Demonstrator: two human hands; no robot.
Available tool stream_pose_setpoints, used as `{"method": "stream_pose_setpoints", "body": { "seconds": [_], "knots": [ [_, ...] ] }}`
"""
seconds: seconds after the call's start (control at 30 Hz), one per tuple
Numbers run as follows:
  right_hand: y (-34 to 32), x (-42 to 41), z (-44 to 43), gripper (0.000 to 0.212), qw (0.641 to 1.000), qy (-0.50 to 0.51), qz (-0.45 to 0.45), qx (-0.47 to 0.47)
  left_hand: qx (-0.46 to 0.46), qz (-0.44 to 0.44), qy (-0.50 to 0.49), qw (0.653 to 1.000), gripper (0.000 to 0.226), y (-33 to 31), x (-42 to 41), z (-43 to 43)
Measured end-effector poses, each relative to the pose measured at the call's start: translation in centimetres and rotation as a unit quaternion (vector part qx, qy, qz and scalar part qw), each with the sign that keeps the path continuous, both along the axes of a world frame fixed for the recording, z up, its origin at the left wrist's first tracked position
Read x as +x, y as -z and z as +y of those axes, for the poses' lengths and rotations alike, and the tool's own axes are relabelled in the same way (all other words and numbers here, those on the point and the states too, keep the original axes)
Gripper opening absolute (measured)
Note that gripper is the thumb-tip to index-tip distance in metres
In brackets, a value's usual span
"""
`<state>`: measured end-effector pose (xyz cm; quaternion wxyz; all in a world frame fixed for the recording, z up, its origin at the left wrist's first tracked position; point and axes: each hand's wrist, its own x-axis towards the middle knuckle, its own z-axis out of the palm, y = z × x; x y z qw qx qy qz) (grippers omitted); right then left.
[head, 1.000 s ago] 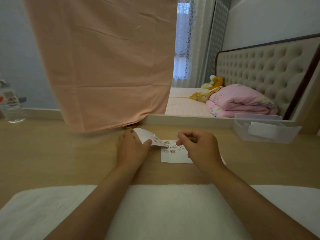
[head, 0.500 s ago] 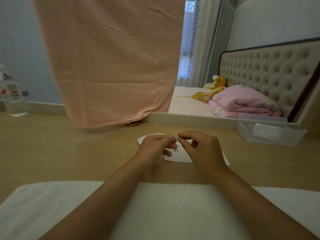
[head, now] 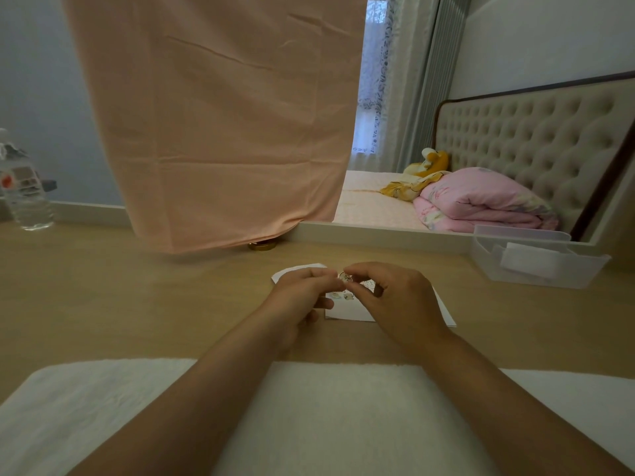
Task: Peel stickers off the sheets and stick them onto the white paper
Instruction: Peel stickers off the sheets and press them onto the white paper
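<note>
The white paper (head: pixel 347 312) lies on the wooden desk (head: pixel 137 297), with a few small stickers showing near its top left; most of it is hidden under my hands. My left hand (head: pixel 302 293) and my right hand (head: pixel 395 297) meet just above the paper, fingertips together. A small sticker (head: pixel 345 277) is pinched between the thumb and forefinger of my right hand, and my left fingertips touch it too. The sticker sheet (head: pixel 295 270) pokes out as a white corner behind my left hand, which seems to hold it.
A peach cloth (head: pixel 213 125) hangs down to the desk at the back, with a gold lid (head: pixel 263 245) under its hem. A clear plastic tray (head: pixel 536 266) stands at the right, a water bottle (head: pixel 25 197) at the far left. A white towel (head: pixel 326 407) covers the near edge.
My left hand has moved right with the sticker sheet to meet my right hand. Both hands now pinch together at a small sticker above the paper.
</note>
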<state>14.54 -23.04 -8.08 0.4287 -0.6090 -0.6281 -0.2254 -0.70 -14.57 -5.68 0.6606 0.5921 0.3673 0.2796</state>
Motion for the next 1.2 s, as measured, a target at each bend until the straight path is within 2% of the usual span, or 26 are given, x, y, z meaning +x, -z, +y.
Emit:
{"method": "stream_pose_setpoints", "body": {
  "seconds": [0.17, 0.3, 0.4, 0.5, 0.6, 0.7, 0.77, 0.87, 1.03, 1.13, 1.2],
  "knots": [
    [-0.2, -0.2, -0.3, 0.039, 0.991, 0.013, 0.067, -0.113, 0.124, 0.032, -0.080, 0.989, 0.017, 0.8, 0.2, 1.0],
    [-0.2, -0.2, -0.1, 0.032, 0.981, 0.007, 0.141, -0.132, 0.310, 0.084, -0.030, 0.947, 0.019, 2.1, 0.1, 1.7],
    [-0.2, -0.2, -0.1, 0.019, 0.977, 0.005, 0.148, -0.153, 0.384, 0.112, 0.004, 0.916, 0.019, 2.4, 0.1, 1.7],
    [-0.1, 0.0, -0.1, 0.004, 0.976, 0.016, 0.136, -0.167, 0.423, 0.119, 0.021, 0.898, 0.022, 2.6, 0.2, 1.6],
    [0.1, 0.1, -0.1, 0.003, 0.975, 0.024, 0.141, -0.172, 0.432, 0.129, 0.021, 0.892, 0.022, 2.6, 0.2, 1.7],
    [0.1, 0.1, -0.1, 0.013, 0.972, 0.028, 0.146, -0.182, 0.445, 0.133, 0.022, 0.885, 0.022, 2.7, 0.2, 1.8],
    [0.1, 0.2, 0.0, 0.006, 0.972, 0.031, 0.129, -0.192, 0.452, 0.127, 0.022, 0.883, 0.022, 2.7, 0.1, 1.8],
    [0.1, 0.1, 0.0, 0.005, 0.975, 0.028, 0.116, -0.190, 0.426, 0.121, 0.017, 0.896, 0.019, 2.5, 0.2, 1.6],
    [0.0, -0.2, -0.2, 0.005, 0.980, 0.035, 0.070, -0.183, 0.190, 0.060, -0.038, 0.979, 0.018, 1.7, 0.4, 1.4],
    [-0.3, -0.6, -0.2, 0.005, 0.982, 0.033, 0.046, -0.181, 0.083, 0.031, -0.063, 0.994, 0.016, 1.2, 0.5, 1.2],
    [-0.3, -0.6, 0.0, 0.006, 0.981, 0.030, 0.057, -0.181, 0.067, 0.021, -0.080, 0.994, 0.015, 1.2, 0.5, 1.5]
  ]
}}
